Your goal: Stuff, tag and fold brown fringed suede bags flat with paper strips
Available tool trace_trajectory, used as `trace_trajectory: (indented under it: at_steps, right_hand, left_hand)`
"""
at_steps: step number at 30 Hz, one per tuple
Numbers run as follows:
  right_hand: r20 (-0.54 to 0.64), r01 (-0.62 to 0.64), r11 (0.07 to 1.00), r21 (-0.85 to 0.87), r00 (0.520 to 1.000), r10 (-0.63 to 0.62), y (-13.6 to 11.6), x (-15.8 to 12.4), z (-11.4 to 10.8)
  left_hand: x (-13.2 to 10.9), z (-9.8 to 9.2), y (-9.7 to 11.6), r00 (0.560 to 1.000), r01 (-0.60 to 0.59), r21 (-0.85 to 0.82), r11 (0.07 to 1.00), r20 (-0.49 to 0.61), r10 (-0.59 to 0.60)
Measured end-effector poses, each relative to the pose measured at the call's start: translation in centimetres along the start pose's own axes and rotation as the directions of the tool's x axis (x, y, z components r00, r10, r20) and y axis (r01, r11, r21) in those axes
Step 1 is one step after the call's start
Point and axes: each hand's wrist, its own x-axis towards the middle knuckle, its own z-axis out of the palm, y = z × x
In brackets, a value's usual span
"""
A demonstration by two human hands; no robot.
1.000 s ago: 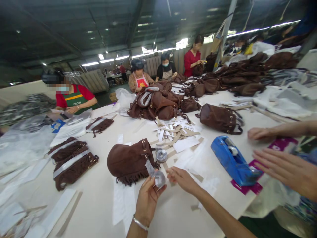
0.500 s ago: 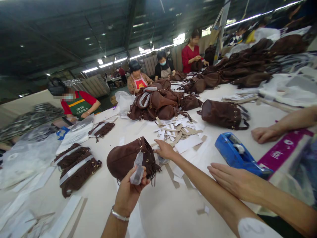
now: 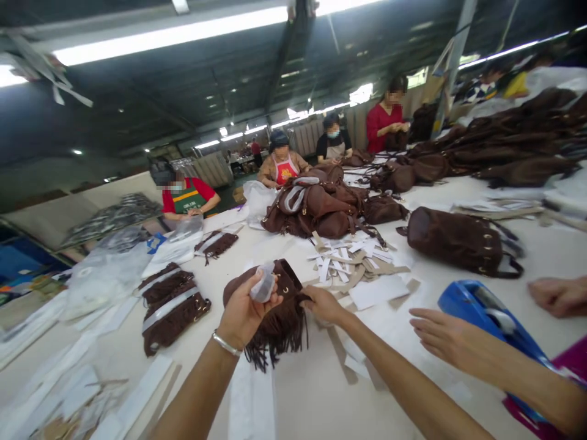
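Brown fringed bag (image 3: 288, 313), one: just beyond the left hand (image 3: 247, 305), left of the right hand (image 3: 324, 304); long axis crosswise, mouth toward the right hand, the nearer there. Left: fingers curled round a translucent-wrapped bundle (image 3: 263, 283). Right: pinching the bag's dark mouth edge.

Fluorescent tube (image 3: 178, 35) glares overhead, ceiling (image 3: 151, 91) dim, tabletop (image 3: 302, 391) evenly lit. Wide-angle stretch at edges, far background soft.
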Motion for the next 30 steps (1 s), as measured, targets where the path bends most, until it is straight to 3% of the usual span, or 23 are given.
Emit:
trace_trajectory:
  at_steps: [4, 8, 12, 15, 18, 22, 26, 30]
  right_hand:
    - [-0.086, 0.076, 0.997, 0.003, 0.993, -0.075, -2.1, 4.5, -5.9]
    - [-0.131, 0.143, 0.99, -0.002, 0.981, -0.142, -5.9, 7.5, -11.6]
    - [-0.137, 0.194, 0.981, 0.022, 0.972, -0.189, -10.9, 6.9, -15.7]
    - [-0.123, 0.236, 0.972, -0.019, 0.964, -0.236, -14.4, 4.9, -17.2]
    - [-0.016, 0.275, 0.959, -0.067, 0.961, -0.277, -17.1, 2.9, -17.0]
    - [0.285, 0.319, 0.945, -0.072, 0.914, -0.287, -19.2, 1.2, -14.5]
    - [0.552, 0.326, 0.945, -0.008, 0.79, -0.267, -20.2, 0.5, -11.0]
    - [0.753, 0.179, 0.979, 0.096, 0.63, -0.189, -20.4, 0.4, -6.9]
  left_hand:
    - [-0.6, -0.1, 5.4, 0.979, -0.202, 0.018, 0.979, 0.014, 0.202]
    - [-2.6, 0.3, 10.2, 0.942, -0.336, 0.01, 0.942, 0.02, 0.336]
    - [-7.3, 1.6, 12.6, 0.899, -0.431, 0.005, 0.903, 0.087, 0.429]
    - [-12.0, 1.8, 12.7, 0.897, -0.433, -0.024, 0.901, 0.087, 0.433]
    - [-16.9, 0.2, 11.2, 0.931, -0.363, -0.099, 0.926, -0.007, 0.365]
    - [-22.9, -3.6, 7.3, 0.945, -0.271, -0.213, 0.939, -0.247, 0.216]
    - [-27.1, -7.2, 3.2, 0.913, -0.197, -0.23, 0.953, -0.398, 0.093]
    - [-28.7, -9.9, 0.9, 0.904, -0.151, -0.248, 0.957, -0.425, 0.033]
